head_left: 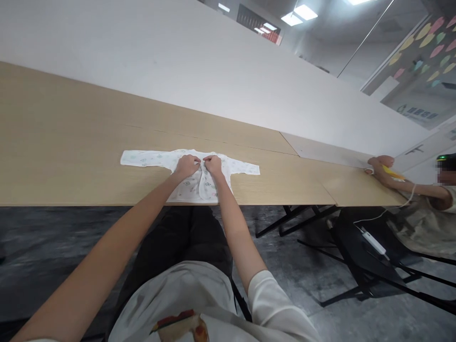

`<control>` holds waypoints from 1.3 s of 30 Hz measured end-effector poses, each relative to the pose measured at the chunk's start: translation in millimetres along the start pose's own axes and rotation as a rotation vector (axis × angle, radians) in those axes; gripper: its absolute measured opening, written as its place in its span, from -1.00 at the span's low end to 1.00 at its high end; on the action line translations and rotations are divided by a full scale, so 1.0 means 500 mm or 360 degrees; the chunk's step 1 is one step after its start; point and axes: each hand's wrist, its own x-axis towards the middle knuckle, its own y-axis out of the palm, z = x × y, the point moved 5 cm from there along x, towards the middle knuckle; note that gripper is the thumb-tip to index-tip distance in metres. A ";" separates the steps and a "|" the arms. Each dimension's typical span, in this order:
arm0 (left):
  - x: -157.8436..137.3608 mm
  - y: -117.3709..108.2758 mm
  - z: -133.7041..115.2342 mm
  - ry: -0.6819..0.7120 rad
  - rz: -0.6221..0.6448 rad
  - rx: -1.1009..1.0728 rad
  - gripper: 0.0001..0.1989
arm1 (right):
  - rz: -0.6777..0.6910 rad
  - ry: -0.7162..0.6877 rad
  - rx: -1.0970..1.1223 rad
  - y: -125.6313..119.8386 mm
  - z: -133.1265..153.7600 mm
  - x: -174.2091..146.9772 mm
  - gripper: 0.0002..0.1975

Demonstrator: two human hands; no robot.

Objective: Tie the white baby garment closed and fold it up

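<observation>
A small white baby shirt [192,185] with a faint print lies spread on the table, front up, both sleeves stretched out sideways. Its front edges meet down the middle, below the collar. My left hand [187,166] pinches the fabric just left of that opening, fingertips together. Close beside it, my right hand [213,165] pinches the cloth on the right of the opening. Only a small gap separates the two hands. Whatever fastening may lie under the fingertips is too small to make out.
The long wooden table [71,128] runs along a white partition [178,61]. At the far right another person [427,204] reaches toward a doll [385,161] on the table. A black folding chair [370,247] holding a white power strip [374,241] stands on the right.
</observation>
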 end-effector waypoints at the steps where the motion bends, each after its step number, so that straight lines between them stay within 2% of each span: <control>1: -0.005 0.000 0.000 0.0033 0.0007 -0.0007 -0.67 | 0.0011 -0.0006 0.0007 -0.003 0.002 -0.002 -0.71; 10: -0.037 0.003 0.009 0.0235 -0.0056 -0.0273 -0.73 | 0.0109 -0.0134 -0.0016 -0.019 0.020 -0.057 -0.92; 17: -0.046 -0.005 -0.001 0.0271 -0.0002 -0.0439 -0.72 | 0.0144 -0.0081 0.0058 -0.040 0.013 -0.072 -0.89; 25: -0.046 -0.005 -0.005 0.0318 0.0004 -0.0329 -0.76 | 0.0135 0.0025 0.0196 -0.049 -0.005 -0.074 -0.69; 33: -0.046 -0.006 -0.006 0.0363 -0.0015 -0.0390 -0.80 | 0.0189 0.0155 0.0474 -0.046 -0.023 -0.069 -0.74; 39: -0.049 -0.009 -0.009 0.0276 -0.0003 -0.0354 -0.82 | 0.0232 0.0100 0.0475 -0.041 -0.022 -0.071 -0.74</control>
